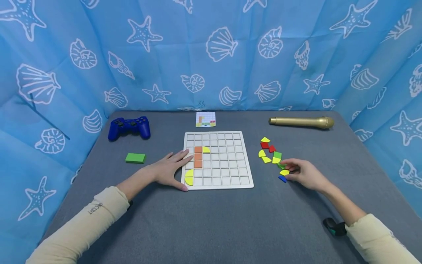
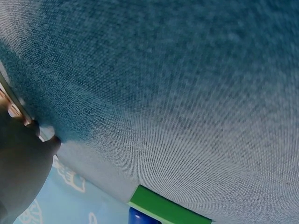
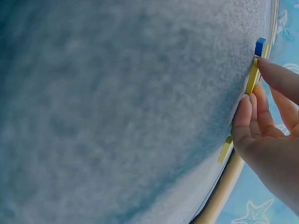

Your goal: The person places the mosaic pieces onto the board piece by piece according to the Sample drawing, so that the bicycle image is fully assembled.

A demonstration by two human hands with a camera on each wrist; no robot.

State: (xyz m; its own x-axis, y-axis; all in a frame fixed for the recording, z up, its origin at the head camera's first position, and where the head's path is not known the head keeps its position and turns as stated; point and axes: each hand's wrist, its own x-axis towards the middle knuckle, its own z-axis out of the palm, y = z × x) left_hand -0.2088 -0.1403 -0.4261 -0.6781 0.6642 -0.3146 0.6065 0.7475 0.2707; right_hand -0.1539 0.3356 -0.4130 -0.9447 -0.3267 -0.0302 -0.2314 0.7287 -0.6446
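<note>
Partly behind right hand: green piece

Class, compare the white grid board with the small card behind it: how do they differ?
The grid board is much larger than the card. The left hand rests on the board; no hand touches the card. The board bears yellow pieces and orange ones; the card also shows red and green. Both are pale and show grid lines.

the right grip pinches a yellow piece between thumb and fingertips over the grey counter, a blue piece just beside the thumb tip, another yellow piece near the fingers, a gold rod and a blue curtain beyond.
</note>
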